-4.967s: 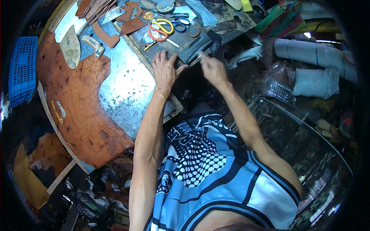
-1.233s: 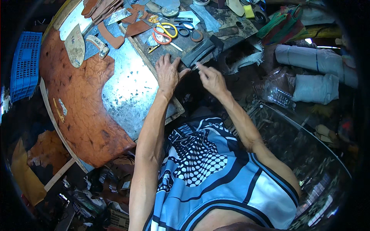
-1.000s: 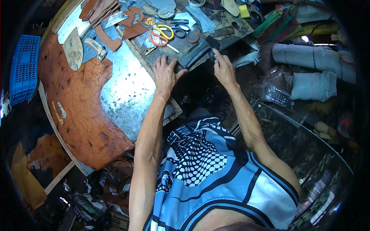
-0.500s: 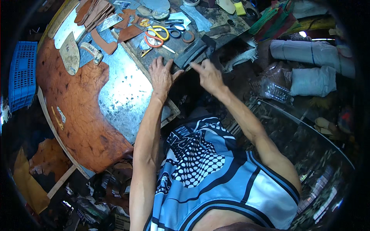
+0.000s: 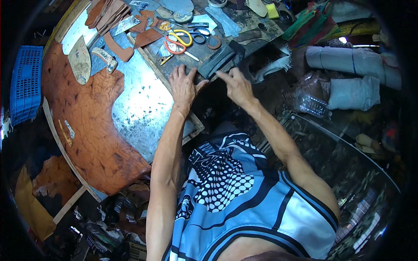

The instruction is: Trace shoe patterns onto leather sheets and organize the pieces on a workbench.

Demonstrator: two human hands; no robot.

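Note:
My left hand [image 5: 183, 89] rests at the front edge of the workbench, fingers spread and thumb pointing towards a dark block-like bundle [image 5: 217, 61]. My right hand [image 5: 238, 89] is just in front of that bundle, its index finger stretched towards the bundle's near edge and the other fingers curled in. A small pale sliver [image 5: 213, 78] shows by the index fingertip; what the curled fingers grip is too small to make out. Beyond my left hand lie yellow-and-orange-handled scissors [image 5: 178, 43], a white pen-like tool [image 5: 191, 56] and a yellow pencil-like piece [image 5: 166, 60].
A large brown hide [image 5: 82, 117] covers much of the left side, over a shiny metal sheet [image 5: 141, 102]. Leather pieces [image 5: 111, 19] are stacked at the far left, near a sole-shaped pattern [image 5: 79, 61]. A blue crate [image 5: 26, 85] stands left; wrapped rolls [image 5: 348, 61] lie right.
Both hands keep nearly the same places and poses. The whole view has shifted very slightly, and my right hand has moved a touch at the bundle's near edge.

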